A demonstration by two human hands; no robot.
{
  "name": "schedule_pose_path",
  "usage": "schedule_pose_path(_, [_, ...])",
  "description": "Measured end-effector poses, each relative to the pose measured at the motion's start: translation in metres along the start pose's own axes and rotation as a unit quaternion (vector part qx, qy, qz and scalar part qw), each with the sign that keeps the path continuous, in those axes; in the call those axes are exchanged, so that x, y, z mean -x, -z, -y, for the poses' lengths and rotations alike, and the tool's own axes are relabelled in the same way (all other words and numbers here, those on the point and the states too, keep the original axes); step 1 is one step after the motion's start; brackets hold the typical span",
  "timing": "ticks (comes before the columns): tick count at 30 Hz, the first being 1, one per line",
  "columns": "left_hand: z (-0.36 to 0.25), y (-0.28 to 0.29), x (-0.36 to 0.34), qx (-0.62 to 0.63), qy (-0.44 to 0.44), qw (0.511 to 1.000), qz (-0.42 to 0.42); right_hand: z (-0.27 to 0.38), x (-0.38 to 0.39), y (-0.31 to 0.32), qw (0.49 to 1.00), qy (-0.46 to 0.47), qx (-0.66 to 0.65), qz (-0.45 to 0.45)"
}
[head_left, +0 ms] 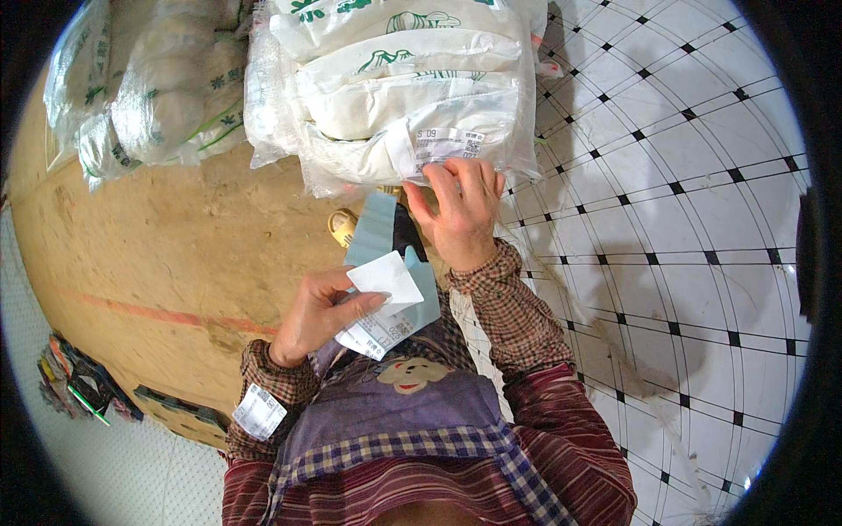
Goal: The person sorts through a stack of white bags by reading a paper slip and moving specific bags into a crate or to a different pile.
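My left hand (317,314) pinches a strip of labels between thumb and fingers. The strip has pale blue backing paper (424,307), a blank white piece (390,280) folded over it and a printed label (358,340) below. My right hand (462,215) reaches up to a printed white label (449,145) on the front of a plastic-wrapped bundle of white bags (412,83). Its curled fingertips are at the label's lower edge. Another label sticker (260,412) is stuck to my left sleeve.
More wrapped bundles (162,92) lie at the far left. Brown board (167,237) covers the floor on the left, and white tiles with black diamonds (680,254) the right. A yellow shoe (342,226) shows below the bundle. Dark clutter (83,377) lies at the lower left.
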State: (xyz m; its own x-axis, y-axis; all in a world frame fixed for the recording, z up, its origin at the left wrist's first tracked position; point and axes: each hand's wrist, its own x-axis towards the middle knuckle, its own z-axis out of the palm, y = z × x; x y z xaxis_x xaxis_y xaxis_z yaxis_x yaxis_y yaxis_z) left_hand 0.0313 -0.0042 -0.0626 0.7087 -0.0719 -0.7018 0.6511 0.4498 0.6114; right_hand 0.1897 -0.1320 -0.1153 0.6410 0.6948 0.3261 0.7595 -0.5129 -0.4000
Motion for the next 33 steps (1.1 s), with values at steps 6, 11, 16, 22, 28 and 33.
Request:
schedule_pose_path(6, [0.006,0.005,0.007,0.008,-0.017,1.0,-0.01,-0.003,-0.005,-0.008,0.998,0.033,0.025,-0.04])
schedule_pose_path(11, [0.014,0.019,0.005,0.002,0.008,1.0,-0.021,-0.009,-0.005,0.006,0.976,-0.12,-0.17,-0.057])
schedule_pose_path(16, [0.018,0.045,0.0,-0.158,-0.004,0.983,-0.089,-0.011,0.0,0.053,0.831,-0.34,-0.424,-0.12])
schedule_pose_path(22, [-0.022,0.032,-0.016,-0.273,-0.132,0.951,-0.067,0.021,-0.013,0.121,0.819,-0.292,-0.451,-0.201])
schedule_pose_path(28, [-0.023,0.027,-0.004,-0.228,-0.161,0.958,-0.062,0.08,-0.017,0.107,0.574,-0.306,-0.756,-0.072])
schedule_pose_path(33, [-0.018,0.031,-0.013,-0.315,-0.235,0.917,-0.067,0.111,-0.014,0.112,0.658,-0.23,-0.716,0.028])
